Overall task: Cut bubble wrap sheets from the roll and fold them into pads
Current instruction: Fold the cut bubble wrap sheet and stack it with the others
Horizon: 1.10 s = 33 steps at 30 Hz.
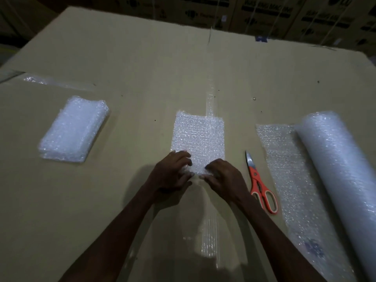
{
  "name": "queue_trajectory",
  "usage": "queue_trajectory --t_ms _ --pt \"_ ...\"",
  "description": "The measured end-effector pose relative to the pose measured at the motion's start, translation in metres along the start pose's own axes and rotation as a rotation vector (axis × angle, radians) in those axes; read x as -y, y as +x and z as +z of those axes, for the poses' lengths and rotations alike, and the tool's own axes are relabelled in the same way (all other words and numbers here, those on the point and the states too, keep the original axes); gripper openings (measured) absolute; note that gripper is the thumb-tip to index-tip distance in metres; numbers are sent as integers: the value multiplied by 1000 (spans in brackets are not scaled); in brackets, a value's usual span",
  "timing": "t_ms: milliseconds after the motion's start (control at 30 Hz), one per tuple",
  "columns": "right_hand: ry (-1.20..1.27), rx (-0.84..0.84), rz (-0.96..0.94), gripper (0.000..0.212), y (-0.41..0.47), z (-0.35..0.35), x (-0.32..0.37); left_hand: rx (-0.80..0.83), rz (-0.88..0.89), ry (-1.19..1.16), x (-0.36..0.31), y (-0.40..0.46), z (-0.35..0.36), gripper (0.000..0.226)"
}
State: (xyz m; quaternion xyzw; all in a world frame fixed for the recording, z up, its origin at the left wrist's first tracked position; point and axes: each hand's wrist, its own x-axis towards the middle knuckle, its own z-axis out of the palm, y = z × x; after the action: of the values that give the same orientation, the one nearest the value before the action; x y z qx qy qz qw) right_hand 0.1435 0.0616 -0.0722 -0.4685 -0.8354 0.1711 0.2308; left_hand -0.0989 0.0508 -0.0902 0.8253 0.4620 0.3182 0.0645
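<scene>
A cut bubble wrap sheet (198, 137) lies flat on the cardboard surface (142, 68) in the middle. My left hand (172, 174) and my right hand (222, 177) both pinch its near edge, fingers curled over the wrap and thumbs under it. The bubble wrap roll (335, 169) lies at the right, its loose end (284, 163) spread out toward the scissors. Orange-handled scissors (259, 184) lie closed just right of my right hand. A stack of folded pads (74, 129) sits at the left.
Clear tape (210, 102) runs along the seam of the cardboard surface, under the sheet. Printed cardboard boxes (264, 11) stand stacked behind the far edge. Another strip of clear tape (55, 82) shines at the far left.
</scene>
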Motion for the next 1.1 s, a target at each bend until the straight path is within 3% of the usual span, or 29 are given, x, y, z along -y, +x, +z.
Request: queue_trajectory --t_ms 233,333,500,633,767,833,967,1100 --pt "-150 131 -1 24 7 -3 -2 144 -53 -53 8 -4 -2 37" --pt "-127 99 16 34 10 -5 3 170 -59 -24 6 -1 -5 32" --pt "-59 105 -64 30 -1 -14 1 169 -135 -24 5 -7 -8 34" --pt "49 10 -59 33 -16 -23 -7 219 -211 -125 4 -7 -18 36" --pt "312 -130 220 18 -3 -27 -8 47 -459 -507 2 5 -32 14" --pt "453 -185 320 24 13 -30 -7 -109 -592 -641 7 18 -37 22" --pt "687 -255 434 25 52 -34 -11 -267 -748 -731 20 46 -45 26" --pt "705 -284 521 16 91 -30 -23 -263 -837 -694 40 71 -40 24"
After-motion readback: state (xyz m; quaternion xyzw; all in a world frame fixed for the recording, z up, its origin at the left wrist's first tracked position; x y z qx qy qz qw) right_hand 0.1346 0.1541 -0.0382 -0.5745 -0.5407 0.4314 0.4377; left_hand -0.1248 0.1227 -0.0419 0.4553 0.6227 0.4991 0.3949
